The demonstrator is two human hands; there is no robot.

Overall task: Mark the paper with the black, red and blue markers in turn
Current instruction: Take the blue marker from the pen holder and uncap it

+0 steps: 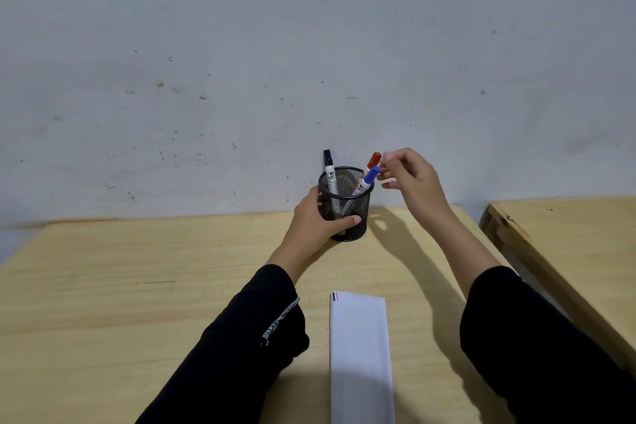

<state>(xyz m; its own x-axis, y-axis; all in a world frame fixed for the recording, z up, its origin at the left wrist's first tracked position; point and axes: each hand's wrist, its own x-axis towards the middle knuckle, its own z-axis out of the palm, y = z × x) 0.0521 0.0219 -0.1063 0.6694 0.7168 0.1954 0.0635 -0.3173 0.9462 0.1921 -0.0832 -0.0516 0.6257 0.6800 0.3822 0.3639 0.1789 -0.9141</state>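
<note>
While wrapped round mesh cup (pixel 346 205), left hand (pixel 315 217); right hand (pixel 411 182) fingertips at blue marker (pixel 369 177).

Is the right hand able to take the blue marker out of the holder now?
Probably yes. The right hand has its fingertips at the blue marker, whose cap sticks out above the mesh holder; the left hand steadies it.

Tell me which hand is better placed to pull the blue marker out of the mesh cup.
Probably the right hand: its fingers are already at the cap of the blue marker. The left hand is wrapped around the mesh cup, steadying it on the table.
</note>
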